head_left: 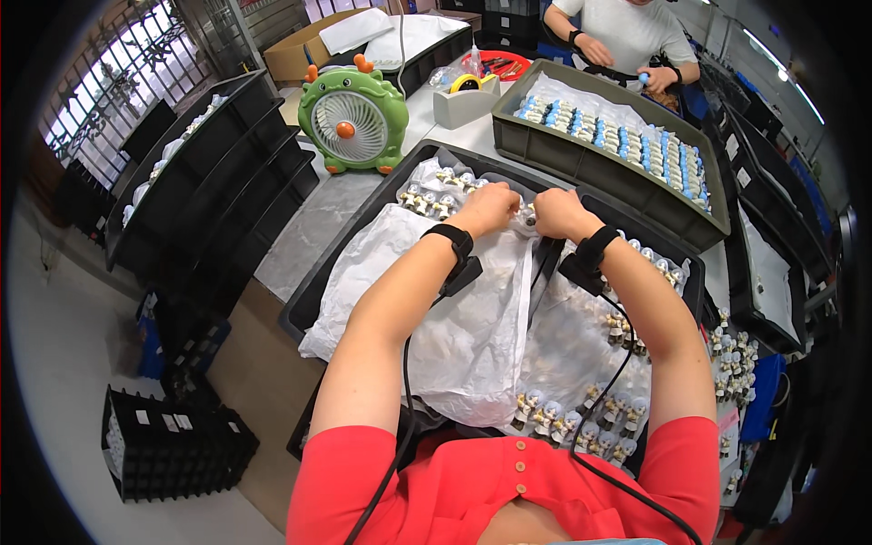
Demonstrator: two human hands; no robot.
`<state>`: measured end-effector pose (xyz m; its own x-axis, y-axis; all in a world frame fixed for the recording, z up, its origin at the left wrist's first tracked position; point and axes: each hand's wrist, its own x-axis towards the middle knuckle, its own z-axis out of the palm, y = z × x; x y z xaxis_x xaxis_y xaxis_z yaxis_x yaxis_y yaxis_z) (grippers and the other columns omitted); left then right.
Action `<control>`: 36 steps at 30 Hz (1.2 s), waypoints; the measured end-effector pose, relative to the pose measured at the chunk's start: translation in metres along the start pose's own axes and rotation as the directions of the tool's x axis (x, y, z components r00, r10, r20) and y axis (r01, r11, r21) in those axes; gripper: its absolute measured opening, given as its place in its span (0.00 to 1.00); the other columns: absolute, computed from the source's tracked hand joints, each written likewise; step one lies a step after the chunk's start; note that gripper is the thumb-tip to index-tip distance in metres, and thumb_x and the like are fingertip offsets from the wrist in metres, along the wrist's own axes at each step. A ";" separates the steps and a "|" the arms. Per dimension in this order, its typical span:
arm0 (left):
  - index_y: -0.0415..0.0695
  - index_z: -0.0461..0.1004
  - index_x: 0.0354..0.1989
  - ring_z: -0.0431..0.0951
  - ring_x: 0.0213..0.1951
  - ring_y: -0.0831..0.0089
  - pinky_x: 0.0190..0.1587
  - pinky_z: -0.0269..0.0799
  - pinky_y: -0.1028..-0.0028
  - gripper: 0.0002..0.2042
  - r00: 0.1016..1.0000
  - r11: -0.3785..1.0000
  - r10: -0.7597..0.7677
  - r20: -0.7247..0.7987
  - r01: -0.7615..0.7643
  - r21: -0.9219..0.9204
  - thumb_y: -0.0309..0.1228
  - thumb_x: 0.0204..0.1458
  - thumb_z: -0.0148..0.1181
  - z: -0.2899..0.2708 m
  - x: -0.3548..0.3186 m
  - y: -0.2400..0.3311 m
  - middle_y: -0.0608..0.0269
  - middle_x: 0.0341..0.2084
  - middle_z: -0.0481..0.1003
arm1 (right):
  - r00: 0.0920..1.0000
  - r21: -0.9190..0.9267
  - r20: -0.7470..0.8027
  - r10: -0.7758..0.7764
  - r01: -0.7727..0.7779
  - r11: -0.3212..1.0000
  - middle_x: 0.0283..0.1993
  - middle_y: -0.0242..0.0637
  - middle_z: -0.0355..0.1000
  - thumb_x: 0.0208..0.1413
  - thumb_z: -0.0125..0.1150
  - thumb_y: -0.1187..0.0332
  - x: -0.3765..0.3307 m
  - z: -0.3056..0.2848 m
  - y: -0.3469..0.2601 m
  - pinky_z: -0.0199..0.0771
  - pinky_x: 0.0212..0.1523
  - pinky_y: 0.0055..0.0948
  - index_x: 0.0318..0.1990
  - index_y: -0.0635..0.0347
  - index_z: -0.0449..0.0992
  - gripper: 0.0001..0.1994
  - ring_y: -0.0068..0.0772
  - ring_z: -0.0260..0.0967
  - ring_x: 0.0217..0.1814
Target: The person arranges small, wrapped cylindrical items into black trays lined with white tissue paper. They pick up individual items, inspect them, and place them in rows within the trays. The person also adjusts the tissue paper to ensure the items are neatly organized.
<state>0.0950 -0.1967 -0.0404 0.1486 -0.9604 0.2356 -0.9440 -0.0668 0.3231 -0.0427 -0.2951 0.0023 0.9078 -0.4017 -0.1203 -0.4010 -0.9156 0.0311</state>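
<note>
Both my hands reach over the far side of a black tray [363,225] of small painted figurines. My left hand [490,208] has its fingers curled together at the edge of the figurine rows; what is in them, if anything, is hidden. Close beside it, my right hand [561,214] closes its fingertips on a small figurine [530,216]. Pale-haired figurines [425,200] stand in rows just left of my left hand. White tissue paper [436,309] lies over the tray's near left part. Under my right forearm, more figurines [554,420] show beside a clear plastic sheet.
A green dragon-shaped fan [354,118] stands at the back left. Beyond my tray sits an olive crate [599,195] of blue-and-white figurines. A co-worker's hands [658,79] work behind it. Black trays [213,173] are stacked at left, and a tape dispenser [465,102] stands at the back.
</note>
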 end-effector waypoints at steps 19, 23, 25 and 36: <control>0.44 0.75 0.37 0.74 0.40 0.55 0.44 0.70 0.63 0.08 0.997 0.979 0.058 -0.058 -0.068 -0.192 0.31 0.49 0.58 -0.061 -0.068 0.034 0.53 0.34 0.74 | 0.945 0.322 -0.328 0.003 0.109 0.940 0.34 0.47 0.75 0.43 0.59 0.67 -0.043 -0.022 0.031 0.72 0.42 0.36 0.32 0.63 0.77 0.10 0.49 0.73 0.38; 0.41 0.70 0.49 0.74 0.45 0.57 0.49 0.69 0.67 0.17 0.922 0.936 0.203 0.329 -0.085 -0.341 0.33 0.52 0.57 -0.081 -0.146 0.070 0.51 0.44 0.73 | 0.970 0.351 -0.228 -0.084 0.162 0.922 0.35 0.48 0.75 0.44 0.60 0.62 -0.103 -0.041 0.062 0.72 0.39 0.37 0.36 0.64 0.77 0.15 0.48 0.74 0.38; 0.39 0.60 0.58 0.69 0.54 0.53 0.55 0.64 0.64 0.25 0.785 0.930 0.140 0.603 0.106 -0.353 0.35 0.53 0.57 -0.100 -0.171 0.096 0.47 0.50 0.69 | 0.990 0.345 -0.105 -0.100 0.130 0.929 0.35 0.49 0.75 0.45 0.61 0.61 -0.133 -0.043 0.069 0.72 0.40 0.37 0.38 0.66 0.76 0.17 0.47 0.74 0.38; 0.41 0.67 0.50 0.70 0.49 0.52 0.50 0.66 0.63 0.21 0.624 0.967 0.028 0.781 0.181 -0.180 0.41 0.53 0.57 -0.129 -0.222 0.103 0.48 0.47 0.70 | 0.849 0.469 -0.184 -0.495 0.518 0.715 0.45 0.47 0.71 0.52 0.61 0.65 -0.185 -0.045 -0.020 0.66 0.51 0.39 0.46 0.64 0.73 0.16 0.48 0.67 0.50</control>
<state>0.0026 0.0446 0.0590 -0.1643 -0.8122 -0.5598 -0.8332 -0.1896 0.5195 -0.1968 -0.2032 0.0683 0.9920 0.1080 0.0653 0.1262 -0.8539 -0.5050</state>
